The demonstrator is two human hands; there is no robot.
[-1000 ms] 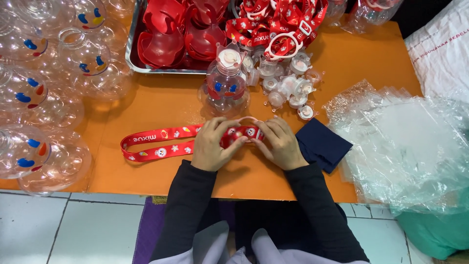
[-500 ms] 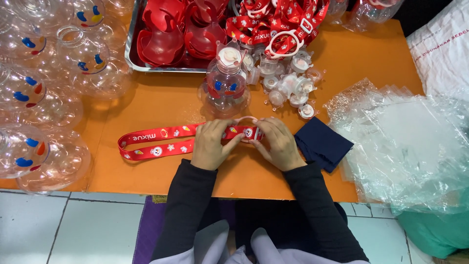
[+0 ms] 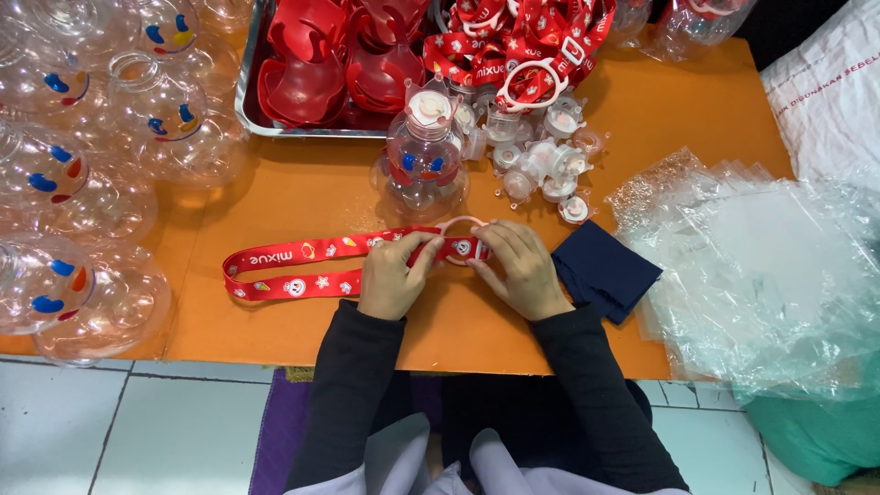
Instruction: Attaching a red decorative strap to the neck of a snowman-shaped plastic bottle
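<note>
Both hands' fingers (image 3: 417,249) pinching red strap (image 3: 293,270), pale ring (image 3: 461,225) between them, on orange table (image 3: 302,197)

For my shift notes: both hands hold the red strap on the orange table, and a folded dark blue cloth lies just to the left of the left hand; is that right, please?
Not quite. The folded dark blue cloth lies to the right of the right hand, not left of the left hand. The head view shows it. The rest stands: both hands hold the red strap on the orange table.
</note>
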